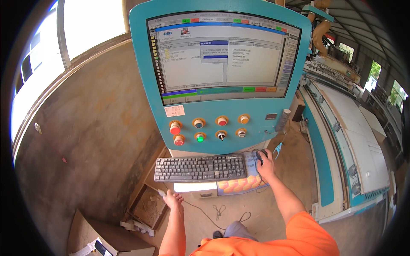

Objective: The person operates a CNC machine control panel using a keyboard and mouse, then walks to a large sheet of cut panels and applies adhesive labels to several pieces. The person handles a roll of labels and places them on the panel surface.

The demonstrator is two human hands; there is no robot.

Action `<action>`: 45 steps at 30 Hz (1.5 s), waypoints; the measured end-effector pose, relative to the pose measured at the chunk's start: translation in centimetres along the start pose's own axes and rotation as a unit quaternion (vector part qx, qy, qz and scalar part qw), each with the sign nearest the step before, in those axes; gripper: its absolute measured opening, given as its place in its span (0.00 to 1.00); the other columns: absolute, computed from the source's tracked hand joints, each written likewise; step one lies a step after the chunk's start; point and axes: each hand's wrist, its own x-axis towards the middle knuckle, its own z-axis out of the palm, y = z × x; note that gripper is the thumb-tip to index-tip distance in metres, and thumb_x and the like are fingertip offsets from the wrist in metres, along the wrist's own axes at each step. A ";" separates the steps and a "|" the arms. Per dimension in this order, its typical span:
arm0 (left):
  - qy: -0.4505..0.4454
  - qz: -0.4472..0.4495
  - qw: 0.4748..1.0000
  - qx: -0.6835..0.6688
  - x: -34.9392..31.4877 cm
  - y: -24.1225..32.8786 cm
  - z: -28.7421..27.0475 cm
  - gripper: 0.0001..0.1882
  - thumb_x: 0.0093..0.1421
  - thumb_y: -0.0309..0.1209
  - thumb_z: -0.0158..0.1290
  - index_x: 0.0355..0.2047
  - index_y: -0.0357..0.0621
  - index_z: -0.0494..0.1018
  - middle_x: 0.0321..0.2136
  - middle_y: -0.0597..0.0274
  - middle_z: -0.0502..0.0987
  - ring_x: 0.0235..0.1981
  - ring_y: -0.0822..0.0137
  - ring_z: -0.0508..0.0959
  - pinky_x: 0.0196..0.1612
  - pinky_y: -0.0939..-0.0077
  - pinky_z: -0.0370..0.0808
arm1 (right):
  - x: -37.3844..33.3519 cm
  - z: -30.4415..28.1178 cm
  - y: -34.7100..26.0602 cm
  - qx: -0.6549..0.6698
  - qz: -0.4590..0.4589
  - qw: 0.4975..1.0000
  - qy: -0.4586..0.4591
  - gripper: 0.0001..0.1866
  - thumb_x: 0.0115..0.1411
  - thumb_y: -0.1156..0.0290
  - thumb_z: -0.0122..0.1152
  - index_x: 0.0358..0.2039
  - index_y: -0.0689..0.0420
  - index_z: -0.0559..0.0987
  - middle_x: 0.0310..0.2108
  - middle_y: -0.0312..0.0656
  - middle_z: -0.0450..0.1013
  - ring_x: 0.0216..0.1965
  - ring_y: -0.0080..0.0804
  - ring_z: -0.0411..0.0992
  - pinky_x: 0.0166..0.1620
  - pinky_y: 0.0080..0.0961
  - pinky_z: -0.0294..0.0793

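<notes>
Right hand [267, 168] is cupped over the black mouse [259, 156], just off the 3 o'clock end of the keyboard [200, 168], whose long axis runs 9-to-3. Left hand [174, 199] is way farther, at the keyboard's 7 o'clock, half curled, can't tell if it's pinching anything.

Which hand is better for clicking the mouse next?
Probably the right hand: it rests on the black mouse, while the left hand is away from it, toward the left end of the keyboard.
</notes>
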 end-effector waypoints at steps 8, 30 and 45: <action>0.016 0.227 0.963 -0.141 -7.6 6.7 -5.5 0.25 0.68 0.36 0.45 0.63 0.46 0.52 0.36 0.57 0.78 0.32 0.68 0.78 0.33 0.76 0.73 | -0.1 0.3 1.1 -0.012 -0.016 1.000 0.022 0.23 0.54 0.69 0.60 0.53 0.50 0.77 0.61 0.47 0.63 0.60 0.52 0.66 0.58 0.43 0.71; -0.592 0.441 0.617 -0.273 -41.7 13.6 2.1 0.39 0.70 0.36 0.50 0.74 0.46 0.42 0.37 0.70 0.85 0.48 0.63 0.78 0.53 0.58 0.70 | 0.1 -0.1 -0.5 -0.030 -0.021 0.999 -0.014 0.25 0.51 0.69 0.60 0.52 0.50 0.78 0.61 0.44 0.64 0.60 0.49 0.65 0.58 0.41 0.71; -0.542 0.448 0.649 -0.290 -41.4 12.3 3.3 0.41 0.68 0.39 0.51 0.74 0.46 0.43 0.33 0.72 0.84 0.38 0.65 0.75 0.44 0.62 0.68 | -0.1 -0.2 0.6 -0.035 -0.021 0.999 -0.008 0.25 0.52 0.69 0.59 0.53 0.50 0.78 0.61 0.44 0.64 0.60 0.48 0.66 0.56 0.42 0.72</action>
